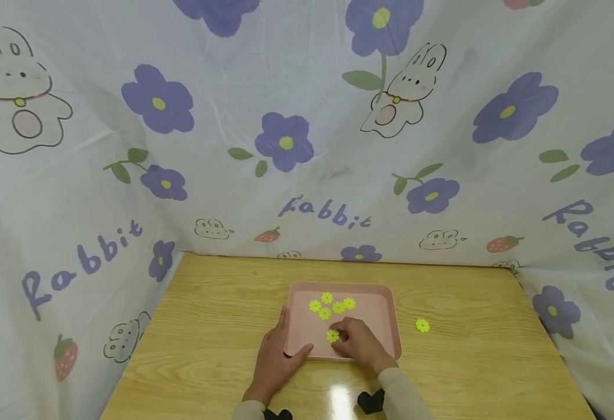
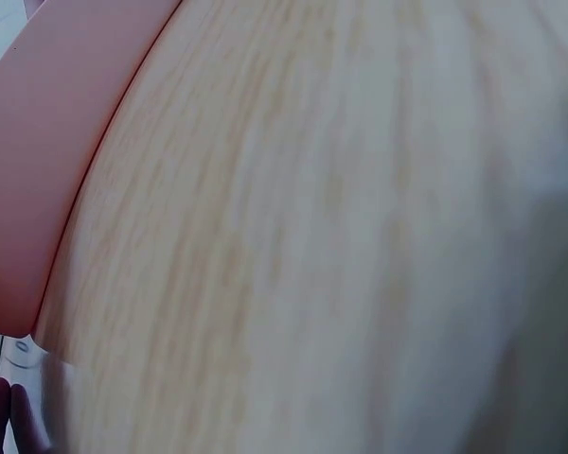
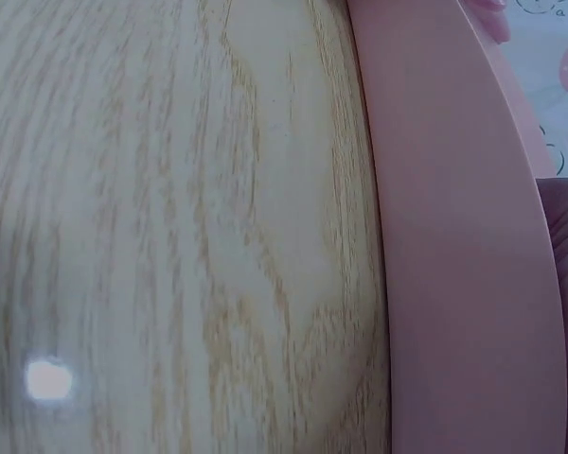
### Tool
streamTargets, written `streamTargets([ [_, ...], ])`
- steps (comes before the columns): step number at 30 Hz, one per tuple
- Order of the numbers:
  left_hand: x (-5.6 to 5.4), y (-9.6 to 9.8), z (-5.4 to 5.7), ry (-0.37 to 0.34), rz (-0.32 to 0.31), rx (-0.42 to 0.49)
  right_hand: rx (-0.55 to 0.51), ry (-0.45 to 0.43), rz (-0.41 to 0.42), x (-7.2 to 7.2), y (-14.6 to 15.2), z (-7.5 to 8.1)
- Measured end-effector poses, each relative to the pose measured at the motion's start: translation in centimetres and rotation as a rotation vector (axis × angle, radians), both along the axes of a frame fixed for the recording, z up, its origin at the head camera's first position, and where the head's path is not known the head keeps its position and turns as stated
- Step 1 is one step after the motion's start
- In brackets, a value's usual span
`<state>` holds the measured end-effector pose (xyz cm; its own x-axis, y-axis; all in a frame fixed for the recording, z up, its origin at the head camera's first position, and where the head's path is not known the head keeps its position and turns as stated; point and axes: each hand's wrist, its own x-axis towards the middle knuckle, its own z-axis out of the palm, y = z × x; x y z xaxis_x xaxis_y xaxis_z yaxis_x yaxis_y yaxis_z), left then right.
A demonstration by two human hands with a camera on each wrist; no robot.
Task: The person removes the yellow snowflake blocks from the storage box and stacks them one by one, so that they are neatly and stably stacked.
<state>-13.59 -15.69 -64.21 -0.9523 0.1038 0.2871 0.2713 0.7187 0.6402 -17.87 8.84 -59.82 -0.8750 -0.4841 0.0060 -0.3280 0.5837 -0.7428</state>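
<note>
Although its palm is hidden, right grip [image 1: 358, 342] pinches yellow flower [image 1: 333, 336]; left grip [image 1: 278, 357] spread

A shallow, rounded-corner pink tray [image 1: 297, 321] lies flat on the wood-grain table [image 1: 207, 326], the left hand [image 1: 275, 361] resting at its near left corner, thumb at the near rim. Five yellow flower-shaped pieces [image 1: 314, 305] lie inside toward the far side, the rightmost two touching. The right hand [image 1: 359, 341] pinches a sixth flower [image 1: 332, 336] over the tray's near part, and a loose yellow flower [image 1: 423, 325] lies apart, right of the tray.
</note>
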Motion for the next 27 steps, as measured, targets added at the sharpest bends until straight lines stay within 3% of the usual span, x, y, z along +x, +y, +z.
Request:
streamTargets([
  [7, 0.2, 0.1, -0.3, -0.033, 0.004, 0.011, 0.004, 0.015, -0.048, 0.2, 0.5, -0.2],
  [12, 0.1, 0.1, -0.5, -0.02, 0.001, 0.013, -0.035, 0.104, -0.11, 0.1, 1.4, 0.5],
  [17, -0.2, -0.1, -0.6, -0.028, -0.009, 0.003, -0.067, 0.184, -0.216, 0.3, 3.1, 1.2],
  [23, -0.1, -0.2, -0.6, -0.024, -0.01, 0.015, -0.165, 0.161, -0.335, 0.9, 6.3, 1.5],
  [27, -0.1, -0.1, -0.7, -0.046, -0.011, 0.01, -0.18, 0.18, -0.475, 1.5, 9.4, 0.9],
])
